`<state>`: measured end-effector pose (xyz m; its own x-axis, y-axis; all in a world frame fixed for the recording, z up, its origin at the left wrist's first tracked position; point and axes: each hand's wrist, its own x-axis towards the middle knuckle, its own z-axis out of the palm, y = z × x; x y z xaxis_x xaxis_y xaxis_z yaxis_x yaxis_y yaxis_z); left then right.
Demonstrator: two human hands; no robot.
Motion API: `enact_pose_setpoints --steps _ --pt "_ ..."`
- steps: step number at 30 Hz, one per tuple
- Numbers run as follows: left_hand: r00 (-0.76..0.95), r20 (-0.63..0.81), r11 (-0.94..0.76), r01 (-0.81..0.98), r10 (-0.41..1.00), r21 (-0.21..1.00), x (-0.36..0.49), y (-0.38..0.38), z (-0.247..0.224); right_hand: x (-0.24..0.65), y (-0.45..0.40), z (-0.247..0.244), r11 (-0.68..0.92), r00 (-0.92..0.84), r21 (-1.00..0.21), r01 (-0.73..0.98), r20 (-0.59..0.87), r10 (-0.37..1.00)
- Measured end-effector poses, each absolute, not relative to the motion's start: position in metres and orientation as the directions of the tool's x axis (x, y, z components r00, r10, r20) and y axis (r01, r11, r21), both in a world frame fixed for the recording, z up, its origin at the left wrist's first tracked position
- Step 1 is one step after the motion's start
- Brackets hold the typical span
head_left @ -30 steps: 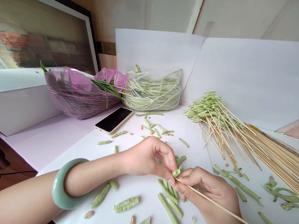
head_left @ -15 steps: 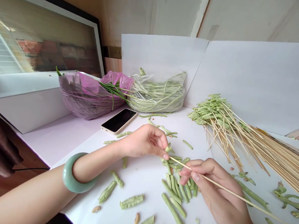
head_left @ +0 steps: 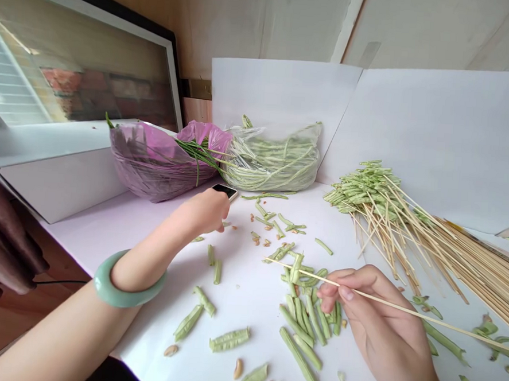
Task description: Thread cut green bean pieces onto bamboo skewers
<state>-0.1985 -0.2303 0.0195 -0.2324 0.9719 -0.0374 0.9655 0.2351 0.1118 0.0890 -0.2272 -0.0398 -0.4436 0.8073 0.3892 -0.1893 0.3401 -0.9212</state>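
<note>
A: What has been done so far?

B: To the right of the clear bag [head_left: 274, 151], many bean-tipped skewers [head_left: 360, 188] have been piled, and these can be judged finished. On the skewer [head_left: 313, 276] in hand, held out in front of the bag, one bean piece [head_left: 296, 266] seems to be threaded near the tip.

A: And the hands?

B: The skewer is pinched between thumb and fingers by the right hand [head_left: 382, 316]. The left hand [head_left: 208, 210] is held in front of the bag and to its left, with part of the phone [head_left: 226, 192] hidden; whether anything is grasped or touched cannot be told.

A: What is left?

B: Plenty, it is judged. Loose bean pieces [head_left: 299, 359] are scattered well in front of the bag, bare skewers [head_left: 478, 259] are laid farther to its right, and long beans [head_left: 255, 180] are packed inside it.

A: Can any writing be read?

B: None. No label can be made out on the bag or on the purple bag [head_left: 156, 167] to its left.
</note>
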Motion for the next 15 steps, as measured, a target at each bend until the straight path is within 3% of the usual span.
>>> enact_pose_setpoints --steps 4,8,10,13,15 --pt "-0.257 -0.011 0.256 0.957 0.966 0.133 -0.188 -0.232 0.011 0.088 -0.227 -0.039 0.349 -0.455 -0.918 -0.189 0.396 0.797" --pt "-0.169 0.023 0.156 0.947 0.985 0.28 -0.177 -0.229 0.01 0.089 -0.23 -0.039 0.426 -0.403 -0.888 -0.175 0.459 0.792" --pt "-0.091 0.005 0.076 0.862 0.996 0.501 -0.172 -0.226 0.009 0.09 -0.231 -0.04 0.456 -0.371 -0.873 -0.174 0.487 0.791" --pt "0.004 -0.059 0.05 0.487 0.998 0.872 -0.164 -0.223 0.005 0.09 -0.231 -0.042 0.45 -0.378 -0.872 -0.194 0.49 0.785" --pt "0.051 -0.093 0.076 0.266 0.994 0.961 -0.16 -0.223 0.002 0.091 -0.23 -0.043 0.424 -0.38 -0.884 -0.197 0.468 0.798"
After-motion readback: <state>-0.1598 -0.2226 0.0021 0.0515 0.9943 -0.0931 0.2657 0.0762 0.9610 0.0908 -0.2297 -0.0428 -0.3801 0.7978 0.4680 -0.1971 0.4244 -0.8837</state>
